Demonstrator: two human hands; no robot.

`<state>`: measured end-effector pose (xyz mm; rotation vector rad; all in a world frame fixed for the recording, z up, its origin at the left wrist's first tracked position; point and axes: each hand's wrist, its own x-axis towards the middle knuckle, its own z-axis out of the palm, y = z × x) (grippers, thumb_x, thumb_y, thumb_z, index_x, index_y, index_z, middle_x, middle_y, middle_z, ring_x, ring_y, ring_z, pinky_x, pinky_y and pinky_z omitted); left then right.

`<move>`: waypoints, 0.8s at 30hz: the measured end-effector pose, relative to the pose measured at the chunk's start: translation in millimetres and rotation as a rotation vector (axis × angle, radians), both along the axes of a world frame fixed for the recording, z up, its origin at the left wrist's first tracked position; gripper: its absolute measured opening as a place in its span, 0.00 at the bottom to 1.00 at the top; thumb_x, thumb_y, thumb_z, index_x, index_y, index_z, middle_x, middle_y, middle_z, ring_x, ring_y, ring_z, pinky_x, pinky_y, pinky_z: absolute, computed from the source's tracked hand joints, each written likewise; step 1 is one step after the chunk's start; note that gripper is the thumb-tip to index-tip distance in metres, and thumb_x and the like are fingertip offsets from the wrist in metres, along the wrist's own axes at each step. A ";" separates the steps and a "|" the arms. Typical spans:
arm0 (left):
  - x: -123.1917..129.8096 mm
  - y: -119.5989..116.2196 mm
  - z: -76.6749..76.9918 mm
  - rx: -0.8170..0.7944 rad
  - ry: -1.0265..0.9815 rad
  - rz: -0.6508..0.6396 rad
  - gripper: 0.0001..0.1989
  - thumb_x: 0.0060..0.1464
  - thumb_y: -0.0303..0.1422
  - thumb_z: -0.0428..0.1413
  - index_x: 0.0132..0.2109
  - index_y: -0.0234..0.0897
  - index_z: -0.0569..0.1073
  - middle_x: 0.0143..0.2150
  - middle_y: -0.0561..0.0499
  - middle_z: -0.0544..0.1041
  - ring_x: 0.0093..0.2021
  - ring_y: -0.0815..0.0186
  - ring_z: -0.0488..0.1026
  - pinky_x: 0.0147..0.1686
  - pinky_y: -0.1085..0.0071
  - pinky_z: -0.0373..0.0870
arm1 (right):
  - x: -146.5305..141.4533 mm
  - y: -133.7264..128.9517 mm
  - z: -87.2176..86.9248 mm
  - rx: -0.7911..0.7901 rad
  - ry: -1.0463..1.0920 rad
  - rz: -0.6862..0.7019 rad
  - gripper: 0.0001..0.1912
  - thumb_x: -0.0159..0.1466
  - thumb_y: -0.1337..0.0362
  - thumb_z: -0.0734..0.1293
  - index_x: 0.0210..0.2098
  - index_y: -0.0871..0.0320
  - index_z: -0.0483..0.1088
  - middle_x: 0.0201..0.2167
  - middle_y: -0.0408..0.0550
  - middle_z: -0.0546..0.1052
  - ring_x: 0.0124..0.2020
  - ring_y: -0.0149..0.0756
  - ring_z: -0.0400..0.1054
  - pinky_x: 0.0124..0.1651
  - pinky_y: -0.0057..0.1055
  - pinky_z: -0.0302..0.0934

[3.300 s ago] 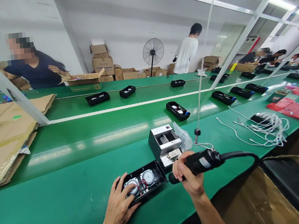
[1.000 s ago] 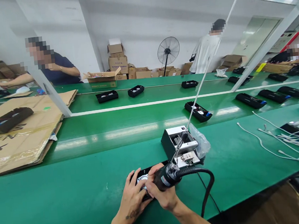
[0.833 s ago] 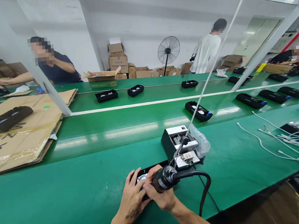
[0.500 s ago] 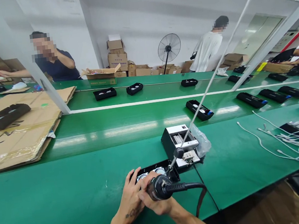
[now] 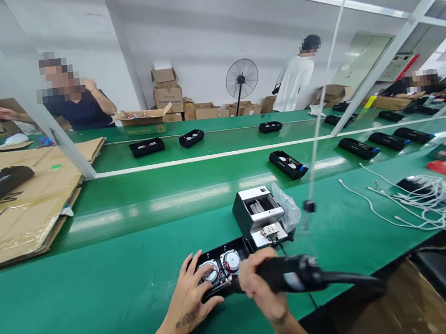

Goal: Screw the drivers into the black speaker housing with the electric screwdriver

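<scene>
1. The left hand (image 5: 191, 298) lies flat, fingers spread, on the open black plastic speaker housing with two round silver drivers (image 5: 221, 268), pinning it so it cannot slide on the table's near edge.
2. The right hand (image 5: 259, 288) is closed around the black corded electric screwdriver (image 5: 294, 280), held nearly level with its tip toward the housing.
3. A white suspension cord (image 5: 316, 141) hangs above, apparently carrying the tool's weight.
4. A small grey metal-topped screw feeder box (image 5: 258, 219) sits just behind the housing, within easy reach.
5. On the green conveyor belt (image 5: 150, 196) beyond, another black open housing (image 5: 287, 164) lies.
</scene>
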<state>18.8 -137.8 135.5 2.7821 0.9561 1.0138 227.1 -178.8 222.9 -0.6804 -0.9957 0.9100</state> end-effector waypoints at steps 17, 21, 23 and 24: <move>92.8 6.6 10.6 -0.064 -0.143 -0.051 0.10 0.70 0.31 0.56 0.39 0.43 0.80 0.33 0.54 0.83 0.37 0.61 0.78 0.45 0.59 0.80 | 68.5 -20.1 -51.3 -0.319 0.003 -0.373 0.18 0.64 0.54 0.78 0.46 0.52 0.70 0.20 0.34 0.69 0.17 0.29 0.62 0.22 0.28 0.59; 86.2 -4.1 16.9 -0.155 -0.305 -0.129 0.13 0.74 0.32 0.51 0.44 0.40 0.80 0.39 0.51 0.86 0.39 0.65 0.83 0.46 0.66 0.82 | 69.2 -19.3 -52.2 -0.327 0.003 -0.327 0.18 0.63 0.54 0.78 0.44 0.53 0.71 0.19 0.34 0.68 0.16 0.29 0.62 0.21 0.27 0.59; 80.2 -17.2 16.9 -0.306 -0.440 -0.119 0.11 0.73 0.34 0.53 0.46 0.41 0.81 0.43 0.50 0.88 0.42 0.66 0.85 0.47 0.72 0.82 | 69.7 -20.1 -44.6 -0.289 0.066 -0.298 0.16 0.63 0.55 0.78 0.44 0.52 0.72 0.18 0.33 0.67 0.16 0.29 0.61 0.21 0.27 0.60; 77.3 -24.7 15.1 -0.394 -0.490 -0.097 0.10 0.72 0.36 0.56 0.46 0.42 0.82 0.43 0.50 0.88 0.42 0.66 0.86 0.46 0.74 0.82 | 69.8 -21.2 -38.9 -0.269 0.113 -0.283 0.15 0.63 0.56 0.78 0.44 0.52 0.72 0.18 0.33 0.66 0.16 0.28 0.61 0.21 0.27 0.60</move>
